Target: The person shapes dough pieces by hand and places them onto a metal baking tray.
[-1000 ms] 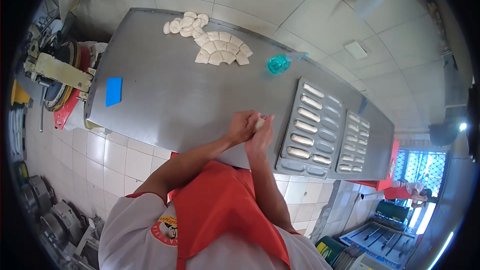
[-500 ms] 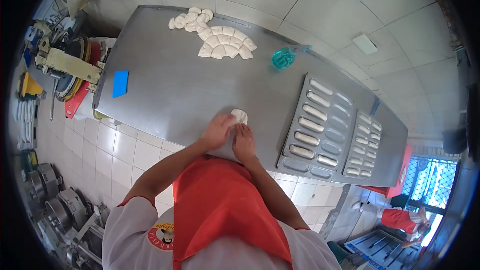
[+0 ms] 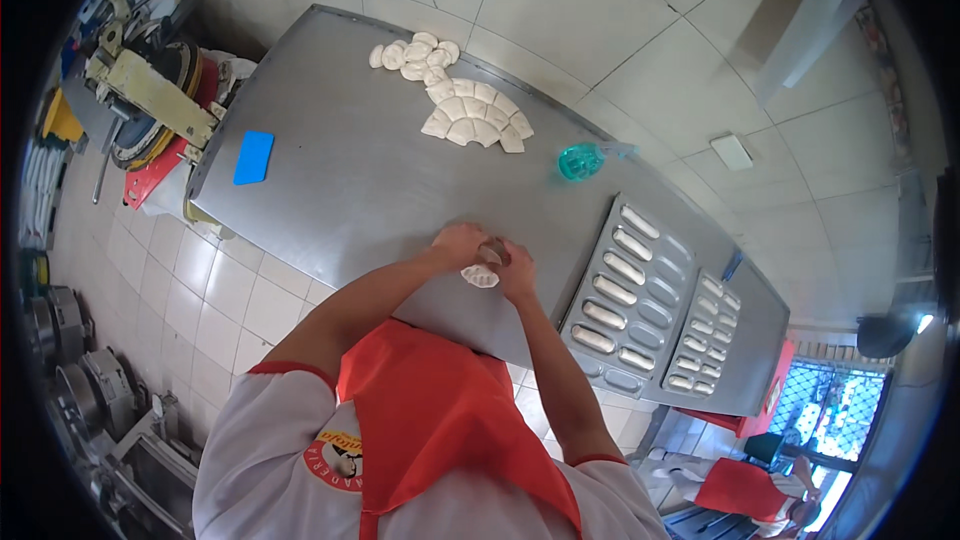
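Note:
My left hand [image 3: 463, 245] and my right hand [image 3: 516, 264] meet at a flattened piece of pale dough [image 3: 480, 276] on the steel table [image 3: 320, 190], near its front edge. Fingers of both hands are curled at the dough's far edge, gripping it from either side; its near part shows crimped-looking folds. Beyond them, a cluster of cut dough pieces [image 3: 478, 110] adjoins rounder pieces [image 3: 418, 60] at the back. A turquoise spray bottle [image 3: 580, 162] lies to their right.
Two molded trays [image 3: 631, 290] [image 3: 705, 330] with dough logs occupy the table's right. A blue scraper [image 3: 253, 158] rests at left, beside machinery [image 3: 150, 90] past the table end. Metal equipment [image 3: 80, 400] stands low left. Another person in a red apron [image 3: 740, 490] is at lower right.
The dough, first clasped between my raised hands, then lay on the table under my fingers; now both hands grip its far edge. The view has shifted, and the other person appears lower.

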A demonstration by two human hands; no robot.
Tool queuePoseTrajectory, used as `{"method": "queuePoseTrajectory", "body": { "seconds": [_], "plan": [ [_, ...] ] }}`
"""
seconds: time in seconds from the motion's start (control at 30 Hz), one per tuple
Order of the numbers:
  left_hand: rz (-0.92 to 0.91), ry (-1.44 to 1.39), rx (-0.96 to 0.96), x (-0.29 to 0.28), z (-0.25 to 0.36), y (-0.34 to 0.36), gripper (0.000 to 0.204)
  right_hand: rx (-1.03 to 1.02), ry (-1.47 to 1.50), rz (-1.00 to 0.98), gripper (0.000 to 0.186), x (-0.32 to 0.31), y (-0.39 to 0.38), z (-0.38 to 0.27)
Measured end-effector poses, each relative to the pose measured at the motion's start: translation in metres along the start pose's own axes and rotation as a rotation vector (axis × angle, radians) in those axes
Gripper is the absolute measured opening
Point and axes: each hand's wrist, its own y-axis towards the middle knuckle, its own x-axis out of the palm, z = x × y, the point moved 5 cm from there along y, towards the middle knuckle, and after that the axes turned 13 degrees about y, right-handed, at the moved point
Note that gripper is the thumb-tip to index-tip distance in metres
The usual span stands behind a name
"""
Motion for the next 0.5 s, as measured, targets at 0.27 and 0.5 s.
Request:
{"method": "queuePoseTrajectory", "body": {
  "seconds": [0.27, 0.5],
  "plan": [
    [-0.200, -0.098, 0.095, 0.024, -0.011, 0.008, 0.036, -0.032, -0.006, -0.149, 0.033, 0.005, -0.005, 0.024],
    [-0.041, -0.056, 0.199, 0.008, 0.002, -0.007, 0.037, -0.243, -0.191, -0.029, 0.031, 0.000, -0.028, 0.019]
  ]
}}
